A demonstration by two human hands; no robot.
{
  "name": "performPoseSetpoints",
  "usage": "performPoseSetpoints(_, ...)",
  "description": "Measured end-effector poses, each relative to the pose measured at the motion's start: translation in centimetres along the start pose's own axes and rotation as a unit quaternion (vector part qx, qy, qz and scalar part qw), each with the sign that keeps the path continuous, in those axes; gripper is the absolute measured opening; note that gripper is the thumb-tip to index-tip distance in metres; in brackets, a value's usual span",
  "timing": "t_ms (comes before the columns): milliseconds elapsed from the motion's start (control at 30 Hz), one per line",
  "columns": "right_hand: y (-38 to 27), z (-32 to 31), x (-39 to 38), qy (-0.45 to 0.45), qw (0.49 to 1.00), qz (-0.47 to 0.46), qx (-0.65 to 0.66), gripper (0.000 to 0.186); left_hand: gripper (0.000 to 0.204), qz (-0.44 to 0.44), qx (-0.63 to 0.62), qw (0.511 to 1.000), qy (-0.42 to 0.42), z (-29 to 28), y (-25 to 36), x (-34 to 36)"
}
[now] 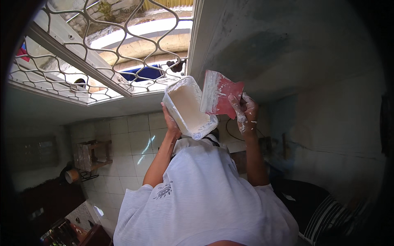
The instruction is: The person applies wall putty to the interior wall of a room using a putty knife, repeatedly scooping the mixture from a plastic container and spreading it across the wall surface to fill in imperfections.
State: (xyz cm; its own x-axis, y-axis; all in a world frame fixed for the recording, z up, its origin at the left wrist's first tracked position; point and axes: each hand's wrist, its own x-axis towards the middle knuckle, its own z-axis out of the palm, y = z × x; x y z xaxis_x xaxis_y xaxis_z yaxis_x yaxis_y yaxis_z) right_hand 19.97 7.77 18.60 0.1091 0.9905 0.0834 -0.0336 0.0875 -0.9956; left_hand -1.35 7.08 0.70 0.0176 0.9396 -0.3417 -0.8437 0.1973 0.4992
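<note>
My left hand is wrapped along the side of a white plastic tub, which sits in front of my chest, tilted, with pale paste inside; how far my fingers reach underneath I can't see. My right hand grips a red scraper, thumb on its face, the other fingers mostly hidden behind. The scraper looks light, its plate thin and probably a little springy, so the narrow back end, away from the smeared edge, seems the place to hold it. The tub I judge heavier for its filling, its walls likely bendy and its crusted rim slick where wet; a broad grip low on the side should suit it best. The blade overlaps the tub's right rim, though I can't tell whether they touch. Beyond the tub stands the barred window frame, with a patchy wall to its right, both limiting elbow room. A wooden stool stands well apart on the tiled floor.
</note>
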Motion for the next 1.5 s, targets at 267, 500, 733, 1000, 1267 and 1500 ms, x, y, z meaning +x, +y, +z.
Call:
performPoseSetpoints(267,1.0,-0.3,-2.3,-0.235,0.862,-0.103,-0.438,0.033,0.078,0.034,-0.036,0.997,-0.058,2.8,-5.0,-1.2)
performPoseSetpoints(500,3.6,-1.5,-1.2,-0.302,0.842,-0.050,-0.444,0.040,0.077,0.070,-0.024,0.994,-0.078,4.2,-8.4,-1.5)
performPoseSetpoints(733,2.8,-5.8,-0.4,-0.236,0.894,-0.089,-0.370,0.043,0.079,0.070,0.060,0.996,0.022,7.9,-8.9,-1.8)
performPoseSetpoints(1000,0.5,-11.0,1.2,-0.116,0.993,0.037,-0.010,0.030,0.081,0.006,-0.013,1.000,-0.023,8.7,-10.2,-1.0)
performPoseSetpoints(1267,-0.2,-15.4,2.1,-0.239,0.955,0.009,0.175,0.056,0.079,-0.016,-0.054,0.995,-0.077,11.3,-9.8,-1.0)
performPoseSetpoints(1500,-1.6,-13.3,3.8,-0.145,0.978,-0.125,0.079,0.055,0.078,0.017,-0.066,0.992,-0.105,13.0,-8.4,-0.5)
